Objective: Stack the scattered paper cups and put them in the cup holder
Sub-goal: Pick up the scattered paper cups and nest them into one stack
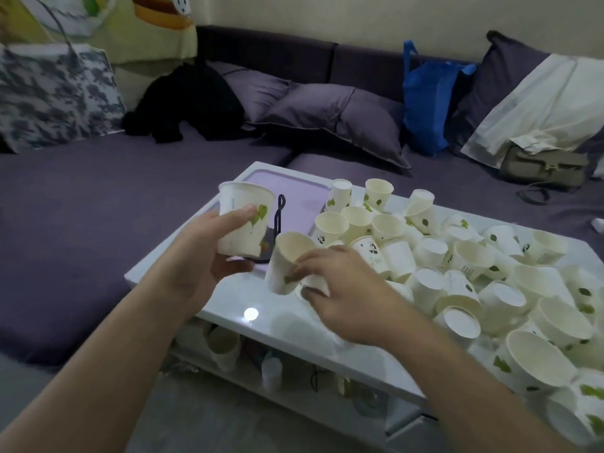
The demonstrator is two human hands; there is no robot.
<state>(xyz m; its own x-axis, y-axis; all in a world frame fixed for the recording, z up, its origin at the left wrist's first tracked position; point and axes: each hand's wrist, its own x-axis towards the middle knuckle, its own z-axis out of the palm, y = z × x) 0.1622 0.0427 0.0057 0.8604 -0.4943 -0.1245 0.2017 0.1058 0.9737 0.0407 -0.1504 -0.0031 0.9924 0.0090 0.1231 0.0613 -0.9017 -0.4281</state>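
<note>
Step in hand, as judged: gathering and nesting; nothing seated in the holder yet, task early.

Left hand (212,253) at 9 o'clock of the worktop (327,341), fingers and thumb wrapped round an upright cup (243,220), mouth up, lifted clear of the surface; whether one cup or a short nested stack, cannot tell.

Right hand (340,286) at centre, fingers curled over a tilted cup (287,259), mouth turned toward 11 o'clock, base low near the surface; a second small cup (315,284) partly hidden under the fingers; grasp on the tilted cup looks like a pinch at its lower wall, not fully visible.

Cup holder (277,223): dark wire stand between the two hands, just behind the tilted cup, mostly hidden by the upright cup; loop top visible.

Next move, as judged: bring tilted cup upright, align its base with the mouth of the upright cup, drop in straight; thin paper walls likely to crush under a tight squeeze; jostling the pile could roll neighbours off the edge.

Counts: hands, two; holders, one; cups in hand, at least three; loose cup pile (457,273) from 1 o'clock round to 5 o'clock, some upright, some inverted, some on their sides, overlapping, well over thirty, exact figure not obtainable; more cups on the lower shelf (225,348), at least one clear.
</note>
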